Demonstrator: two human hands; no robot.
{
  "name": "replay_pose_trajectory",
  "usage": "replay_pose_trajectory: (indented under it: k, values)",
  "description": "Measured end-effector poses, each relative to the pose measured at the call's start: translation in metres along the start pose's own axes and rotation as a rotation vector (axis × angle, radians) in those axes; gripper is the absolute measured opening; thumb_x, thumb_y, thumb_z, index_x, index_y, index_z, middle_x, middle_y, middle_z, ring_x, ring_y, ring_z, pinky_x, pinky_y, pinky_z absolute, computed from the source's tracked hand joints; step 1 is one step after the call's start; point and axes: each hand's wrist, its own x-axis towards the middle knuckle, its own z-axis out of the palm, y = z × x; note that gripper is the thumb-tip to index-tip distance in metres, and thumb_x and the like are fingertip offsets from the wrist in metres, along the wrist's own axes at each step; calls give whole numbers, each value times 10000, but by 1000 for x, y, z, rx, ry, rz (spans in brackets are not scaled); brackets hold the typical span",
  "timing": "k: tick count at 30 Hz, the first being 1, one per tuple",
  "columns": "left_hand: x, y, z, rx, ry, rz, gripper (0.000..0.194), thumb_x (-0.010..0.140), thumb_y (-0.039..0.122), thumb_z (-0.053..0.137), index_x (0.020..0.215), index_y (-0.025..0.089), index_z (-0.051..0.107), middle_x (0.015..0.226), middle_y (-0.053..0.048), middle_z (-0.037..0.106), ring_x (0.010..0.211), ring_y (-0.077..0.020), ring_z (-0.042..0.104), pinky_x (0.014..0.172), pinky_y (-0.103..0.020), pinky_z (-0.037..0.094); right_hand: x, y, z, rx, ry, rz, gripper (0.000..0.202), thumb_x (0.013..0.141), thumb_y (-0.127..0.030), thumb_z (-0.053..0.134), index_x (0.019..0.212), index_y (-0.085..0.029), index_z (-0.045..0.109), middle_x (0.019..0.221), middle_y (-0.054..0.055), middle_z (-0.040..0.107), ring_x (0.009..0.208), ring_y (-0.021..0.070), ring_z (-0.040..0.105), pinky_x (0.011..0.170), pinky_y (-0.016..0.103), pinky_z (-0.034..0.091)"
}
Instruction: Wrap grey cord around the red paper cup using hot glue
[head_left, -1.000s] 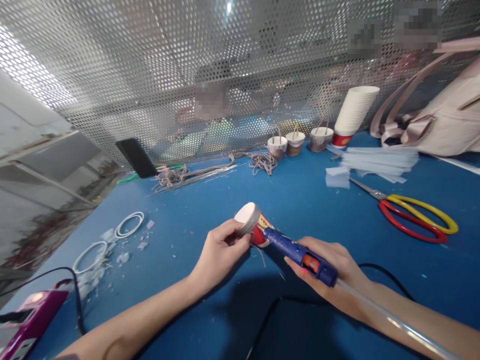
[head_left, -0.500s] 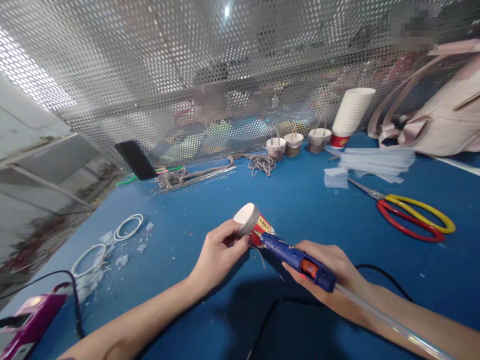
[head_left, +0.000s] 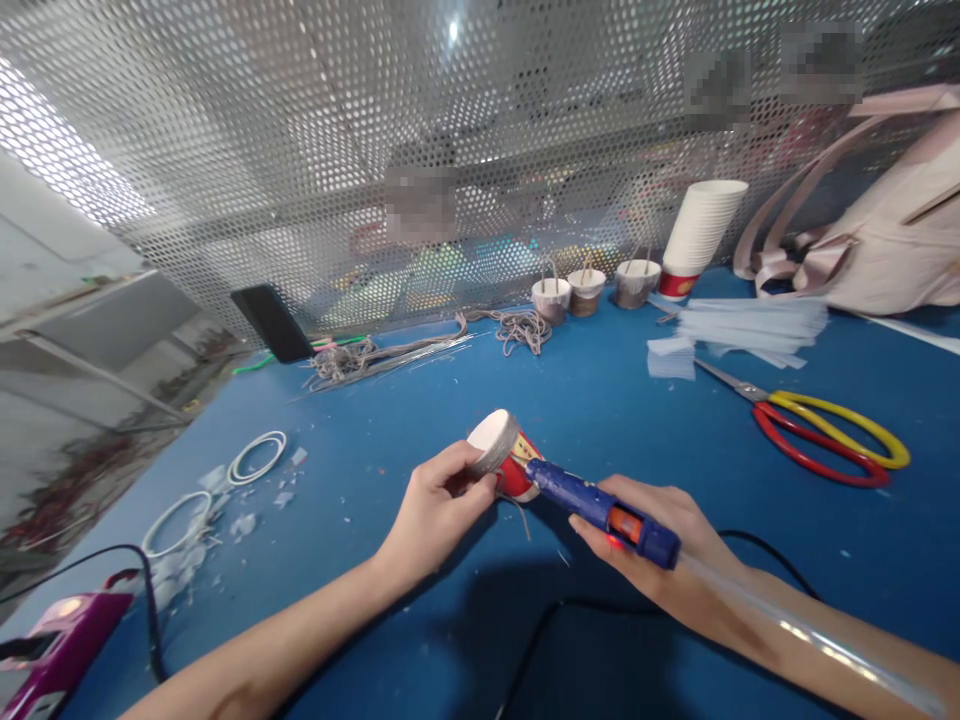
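My left hand point(head_left: 442, 505) is closed on a small red and white paper cup point(head_left: 516, 478), tilted on its side above the blue table, with grey cord wrapped round one end. A loose tail of cord point(head_left: 525, 520) hangs below it. In my right hand point(head_left: 660, 530) is a blue hot glue gun point(head_left: 592, 500), a clear glue stick point(head_left: 810, 635) running out of its back. The gun's nozzle is at the cup's side, beside the cord; whether it touches cannot be told. My right fingers wrap the gun's handle, which is mostly hidden.
Scissors point(head_left: 810, 425) with red and yellow handles lie right, near white strips point(head_left: 750, 325). Cord-wrapped cups point(head_left: 551, 300), a cup stack point(head_left: 701, 235) and a grey cord bundle point(head_left: 525, 330) line the back. White rings point(head_left: 256, 458) and a purple device point(head_left: 64, 650) lie left. A black cable point(head_left: 540, 640) crosses the front.
The glue gun has shifted slightly right and up along the cup's side, with my right hand. My left hand and the cup have barely moved.
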Motion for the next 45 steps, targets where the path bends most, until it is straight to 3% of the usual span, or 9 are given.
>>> replay_pose_trajectory:
  k: [6, 16, 25, 32, 45]
  values:
    - [-1, 1, -2, 2, -14, -3, 118, 732, 217, 560, 657, 142, 612, 624, 6, 556, 555, -103, 493, 523, -209, 407, 3, -3, -5, -3, 31, 67, 181, 831, -281, 555, 675, -202, 508, 561, -39, 549, 451, 86, 491, 415, 200, 350]
    - [1, 3, 2, -13, 4, 4, 109, 727, 207, 571, 653, 144, 621, 639, 6, 575, 552, -96, 491, 512, -198, 414, -4, 1, 8, 47, -21, -108, 70, 829, -201, 521, 763, -192, 540, 615, -23, 590, 489, 86, 518, 488, 203, 376]
    - [-1, 1, -2, 5, -13, 12, 105, 734, 220, 563, 680, 143, 608, 643, 6, 551, 553, -100, 482, 518, -208, 402, 6, -6, -8, 15, 37, 125, 213, 826, -300, 548, 644, -204, 497, 530, -47, 510, 438, 84, 433, 441, 205, 377]
    - [-1, 0, -3, 2, -16, 21, 113, 736, 222, 568, 667, 144, 613, 631, 4, 553, 559, -103, 482, 521, -207, 404, 4, -4, -6, 32, 5, 76, 220, 829, -310, 545, 641, -209, 491, 513, -58, 472, 421, 77, 402, 411, 203, 340]
    - [-1, -2, -4, -17, -29, 31, 95, 734, 211, 571, 706, 138, 625, 668, -6, 557, 571, -105, 488, 520, -207, 417, 7, -11, -11, 67, -17, 227, 247, 817, -327, 536, 616, -204, 465, 509, -55, 452, 450, 89, 394, 441, 207, 364]
